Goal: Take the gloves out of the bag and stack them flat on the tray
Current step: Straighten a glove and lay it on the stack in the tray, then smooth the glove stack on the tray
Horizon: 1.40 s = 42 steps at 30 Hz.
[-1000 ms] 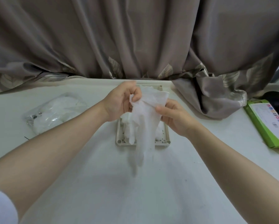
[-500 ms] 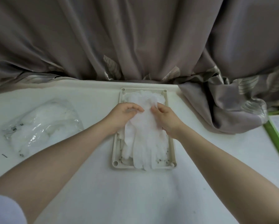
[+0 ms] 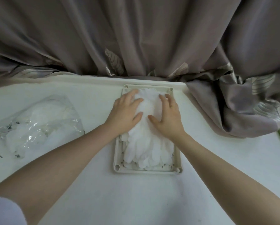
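- Left hand (image 3: 125, 113) lies palm down on the stack of white gloves (image 3: 148, 140), its grip spread, fingers straight; the right hand (image 3: 167, 117) presses the same stack beside it, fingers likewise flat, a ring on one finger
- The gloves lie in the beige tray (image 3: 118, 153), fingertips toward the person
- The tray sits on the white counter (image 3: 136, 200); the clear bag (image 3: 38, 124), white gloves inside, lies well to the left; a grey curtain (image 3: 136, 38) hangs behind

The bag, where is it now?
In the head view, the bag lies on the table's left side, left of the tray, beside the left forearm.
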Available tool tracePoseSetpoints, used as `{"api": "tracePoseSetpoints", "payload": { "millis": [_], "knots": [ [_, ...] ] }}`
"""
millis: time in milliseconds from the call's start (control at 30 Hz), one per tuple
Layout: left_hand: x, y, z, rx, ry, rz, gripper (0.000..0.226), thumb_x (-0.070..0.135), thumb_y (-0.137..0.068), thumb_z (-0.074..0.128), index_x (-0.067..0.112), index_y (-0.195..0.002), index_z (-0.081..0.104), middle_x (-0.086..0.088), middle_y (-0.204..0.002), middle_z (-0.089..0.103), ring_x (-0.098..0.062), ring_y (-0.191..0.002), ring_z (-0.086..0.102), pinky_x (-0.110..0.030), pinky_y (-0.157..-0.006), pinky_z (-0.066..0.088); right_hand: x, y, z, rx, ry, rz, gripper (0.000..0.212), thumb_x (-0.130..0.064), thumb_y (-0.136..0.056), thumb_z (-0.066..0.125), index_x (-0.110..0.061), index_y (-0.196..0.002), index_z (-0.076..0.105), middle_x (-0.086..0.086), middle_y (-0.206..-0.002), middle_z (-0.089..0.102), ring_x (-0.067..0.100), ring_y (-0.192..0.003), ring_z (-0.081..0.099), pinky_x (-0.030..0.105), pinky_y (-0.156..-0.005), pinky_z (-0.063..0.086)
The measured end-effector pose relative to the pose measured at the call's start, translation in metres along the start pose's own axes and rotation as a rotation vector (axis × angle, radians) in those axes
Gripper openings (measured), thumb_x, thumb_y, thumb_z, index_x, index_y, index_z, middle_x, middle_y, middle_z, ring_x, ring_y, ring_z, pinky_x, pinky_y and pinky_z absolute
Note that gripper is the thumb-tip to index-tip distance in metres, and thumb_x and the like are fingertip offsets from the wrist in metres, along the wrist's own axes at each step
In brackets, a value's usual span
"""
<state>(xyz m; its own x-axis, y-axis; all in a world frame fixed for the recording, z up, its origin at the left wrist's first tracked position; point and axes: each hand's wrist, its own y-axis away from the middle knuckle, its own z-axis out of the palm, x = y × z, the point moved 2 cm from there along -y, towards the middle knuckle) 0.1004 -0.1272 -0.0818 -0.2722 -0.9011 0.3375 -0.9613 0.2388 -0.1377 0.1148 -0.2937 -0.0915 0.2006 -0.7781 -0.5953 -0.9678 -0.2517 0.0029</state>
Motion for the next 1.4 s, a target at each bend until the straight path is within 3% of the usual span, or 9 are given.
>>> {"api": "tracePoseSetpoints", "payload": {
  "millis": [100, 167, 467, 567, 700, 833, 967, 1167, 1400],
  "knots": [
    [0.007, 0.012, 0.011, -0.344, -0.154, 0.174, 0.086, 0.064, -0.08, 0.011, 0.013, -0.148, 0.027, -0.006, -0.159, 0.011, -0.018, -0.146, 0.006, -0.033, -0.116, -0.001, -0.003, 0.017, 0.014, -0.217, 0.145, -0.256, 0.092, -0.059, -0.081, 0.04, -0.004, -0.15, 0.016, 0.017, -0.158, 0.01, 0.029, -0.146, 0.01, 0.041, -0.118, 0.011],
    [-0.001, 0.016, 0.02, -0.49, -0.255, 0.117, 0.092, 0.073, -0.084, 0.018, 0.011, -0.151, 0.009, -0.005, -0.159, -0.006, -0.014, -0.146, -0.009, -0.032, -0.116, -0.01, 0.006, 0.026, 0.022, -0.398, 0.256, -0.224, 0.1, -0.064, -0.084, 0.047, -0.008, -0.152, -0.001, 0.009, -0.16, -0.007, 0.02, -0.148, -0.005, 0.039, -0.119, -0.002],
    [0.005, 0.021, 0.015, -0.562, -0.164, -0.084, 0.097, 0.067, -0.082, 0.048, 0.011, -0.15, 0.007, -0.003, -0.158, 0.007, -0.018, -0.146, 0.003, -0.036, -0.118, -0.001, 0.012, 0.047, 0.009, -0.619, 0.496, 0.044, 0.136, -0.081, -0.059, 0.061, -0.023, -0.148, -0.024, 0.003, -0.157, -0.025, 0.021, -0.144, -0.024, 0.047, -0.115, -0.016],
    [0.002, 0.029, 0.002, -0.481, -0.095, -0.071, 0.082, 0.053, -0.093, 0.043, 0.015, -0.151, 0.001, 0.0, -0.159, 0.004, -0.016, -0.146, 0.003, -0.034, -0.117, 0.002, -0.01, 0.049, -0.001, -0.476, 0.359, 0.117, 0.115, -0.083, -0.071, 0.045, -0.024, -0.151, -0.013, 0.002, -0.16, -0.009, 0.021, -0.147, -0.011, 0.05, -0.116, -0.012],
    [-0.01, 0.051, -0.026, -0.355, -0.114, -0.005, 0.073, 0.038, -0.097, 0.042, 0.018, -0.151, -0.003, 0.002, -0.16, 0.001, -0.014, -0.146, 0.003, -0.031, -0.117, 0.003, -0.052, 0.049, -0.013, -0.218, 0.259, 0.127, 0.083, -0.06, -0.091, 0.042, -0.013, -0.151, 0.01, 0.011, -0.151, 0.029, 0.03, -0.136, 0.032, 0.043, -0.111, 0.025],
    [-0.032, 0.08, -0.052, -0.287, -0.129, -0.033, 0.067, 0.027, -0.098, 0.04, 0.019, -0.151, -0.001, 0.003, -0.159, -0.002, -0.014, -0.147, 0.001, -0.03, -0.117, 0.002, -0.089, 0.057, -0.006, -0.249, 0.157, 0.045, 0.047, -0.033, -0.095, 0.051, -0.01, -0.135, 0.042, 0.01, -0.131, 0.048, 0.027, -0.113, 0.052, 0.035, -0.095, 0.042],
    [-0.071, 0.124, -0.075, -0.238, -0.135, -0.136, 0.047, 0.022, -0.097, 0.043, 0.019, -0.143, 0.037, 0.002, -0.159, 0.005, -0.016, -0.146, 0.004, -0.027, -0.114, 0.004, -0.134, 0.071, 0.022, -0.378, 0.088, -0.159, 0.022, -0.015, -0.095, 0.049, -0.006, -0.107, 0.064, 0.011, -0.109, 0.061, 0.025, -0.097, 0.058, 0.03, -0.086, 0.045],
    [-0.13, 0.187, -0.103, -0.176, -0.162, -0.315, 0.014, 0.028, -0.088, 0.06, 0.024, -0.1, 0.066, -0.001, -0.159, -0.002, -0.026, -0.145, -0.009, -0.037, -0.114, -0.005, -0.191, 0.085, 0.086, -0.455, 0.104, -0.359, 0.029, -0.008, -0.098, 0.043, -0.006, -0.116, 0.065, 0.011, -0.121, 0.062, 0.027, -0.109, 0.056, 0.022, -0.087, 0.036],
    [-0.173, 0.216, -0.099, -0.396, 0.032, -0.381, 0.05, 0.024, -0.089, 0.06, 0.026, -0.137, 0.046, -0.004, -0.159, 0.001, -0.024, -0.143, 0.019, -0.029, -0.111, 0.025, -0.212, 0.091, 0.16, -0.524, 0.281, -0.176, 0.032, -0.009, -0.095, 0.046, -0.001, -0.126, 0.044, 0.017, -0.126, 0.052, 0.033, -0.113, 0.052, 0.035, -0.088, 0.041]
  ]
}}
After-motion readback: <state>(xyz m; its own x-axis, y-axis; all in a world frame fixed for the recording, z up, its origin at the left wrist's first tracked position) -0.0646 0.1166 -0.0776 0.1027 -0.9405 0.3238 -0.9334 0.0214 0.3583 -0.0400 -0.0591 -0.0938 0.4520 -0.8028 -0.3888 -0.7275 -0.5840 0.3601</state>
